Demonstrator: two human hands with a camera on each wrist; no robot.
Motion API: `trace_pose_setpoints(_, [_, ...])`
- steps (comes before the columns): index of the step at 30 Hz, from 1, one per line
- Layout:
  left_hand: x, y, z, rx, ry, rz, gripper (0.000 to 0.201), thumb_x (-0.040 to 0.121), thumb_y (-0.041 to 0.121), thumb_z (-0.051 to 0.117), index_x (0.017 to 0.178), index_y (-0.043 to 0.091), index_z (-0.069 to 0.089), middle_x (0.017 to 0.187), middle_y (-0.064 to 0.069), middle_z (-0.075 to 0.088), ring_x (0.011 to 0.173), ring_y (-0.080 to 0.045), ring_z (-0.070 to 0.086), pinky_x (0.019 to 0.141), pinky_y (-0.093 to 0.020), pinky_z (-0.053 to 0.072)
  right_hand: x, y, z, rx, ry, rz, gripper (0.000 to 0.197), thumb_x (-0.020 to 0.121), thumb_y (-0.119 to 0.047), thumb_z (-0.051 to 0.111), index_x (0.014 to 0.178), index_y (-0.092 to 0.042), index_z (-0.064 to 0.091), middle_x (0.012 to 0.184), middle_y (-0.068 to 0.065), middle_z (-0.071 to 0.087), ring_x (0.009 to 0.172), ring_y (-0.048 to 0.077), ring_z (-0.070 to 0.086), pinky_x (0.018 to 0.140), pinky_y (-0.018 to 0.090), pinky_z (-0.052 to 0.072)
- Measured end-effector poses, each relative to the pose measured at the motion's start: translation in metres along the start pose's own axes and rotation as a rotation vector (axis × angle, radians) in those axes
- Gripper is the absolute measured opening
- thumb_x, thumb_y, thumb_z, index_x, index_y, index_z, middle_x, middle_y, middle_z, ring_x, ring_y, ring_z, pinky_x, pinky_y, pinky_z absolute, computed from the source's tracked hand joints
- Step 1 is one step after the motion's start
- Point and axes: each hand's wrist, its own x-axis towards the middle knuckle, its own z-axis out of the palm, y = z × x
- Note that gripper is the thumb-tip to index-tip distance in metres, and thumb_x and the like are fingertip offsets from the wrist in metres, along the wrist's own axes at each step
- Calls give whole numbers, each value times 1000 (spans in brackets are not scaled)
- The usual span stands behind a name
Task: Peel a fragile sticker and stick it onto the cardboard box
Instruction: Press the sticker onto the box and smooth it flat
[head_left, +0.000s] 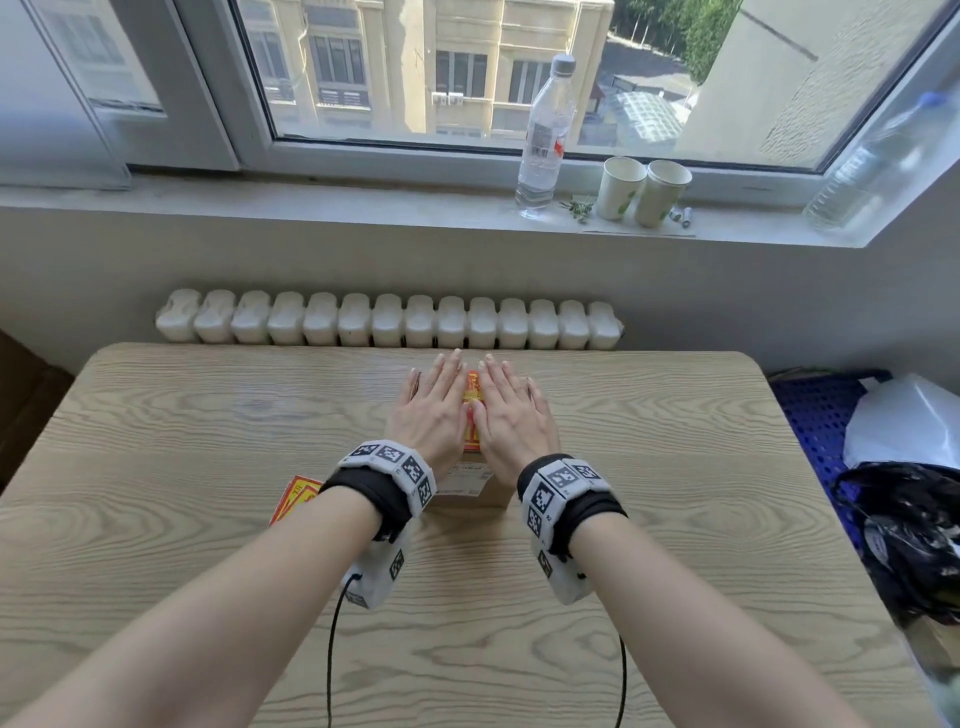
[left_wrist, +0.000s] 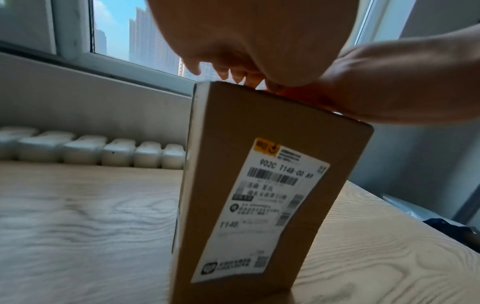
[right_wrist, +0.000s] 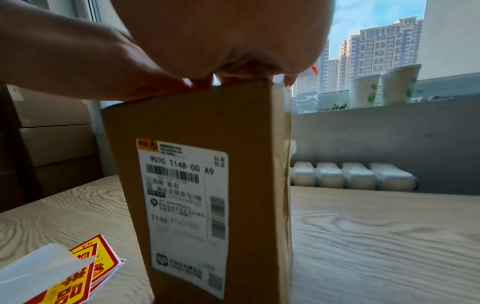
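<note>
A brown cardboard box (head_left: 470, 488) stands on the wooden table (head_left: 208, 415), a white shipping label (left_wrist: 262, 207) on its near face. A red and yellow fragile sticker (head_left: 472, 410) lies on the box's top, showing between my hands. My left hand (head_left: 434, 402) and right hand (head_left: 511, 410) lie flat on the top with straight fingers, pressing either side of the sticker. In the wrist views the box (right_wrist: 207, 185) rises in front of the palms, and the box top is hidden. A stack of spare fragile stickers (right_wrist: 75, 271) with a peeled white backing (right_wrist: 33, 269) lies left of the box.
A white radiator (head_left: 389, 322) runs behind the table's far edge. On the windowsill stand a plastic bottle (head_left: 545, 140), two paper cups (head_left: 644, 189) and another bottle (head_left: 878, 166). A dark bag (head_left: 914, 535) and white plastic bag (head_left: 904, 421) sit right of the table.
</note>
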Motion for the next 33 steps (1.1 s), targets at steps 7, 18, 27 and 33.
trace_pose_setpoints(7, [-3,-4,5,-17,-35,-28,56,99,36,14,150,17,3,161,-1,4,148,-14,-1,123,-39,2,-1,3,6,-12,-18,0,55,98,-37,14,149,-18,4,160,-3,4,147,11,-1,118,32,-6])
trace_pose_setpoints(18, [-4,-12,-4,-91,-85,-62,61,97,43,15,149,14,2,161,-1,4,148,-13,-2,122,-36,0,-2,20,3,139,-30,9,56,98,-39,17,149,-16,6,160,-1,6,146,10,-2,120,31,-1])
trace_pose_setpoints(27, [10,-18,-1,-117,-22,-50,54,97,36,24,144,10,23,153,-8,27,144,-23,18,121,-41,15,15,3,4,42,30,-105,50,98,-35,23,143,-14,28,152,3,33,142,15,23,120,35,5])
trace_pose_setpoints(33, [13,-18,0,-107,0,-19,51,97,32,27,141,7,28,150,-10,31,142,-24,20,120,-39,17,15,4,10,21,105,-91,49,96,-37,22,139,-18,36,145,0,43,137,15,32,118,35,11])
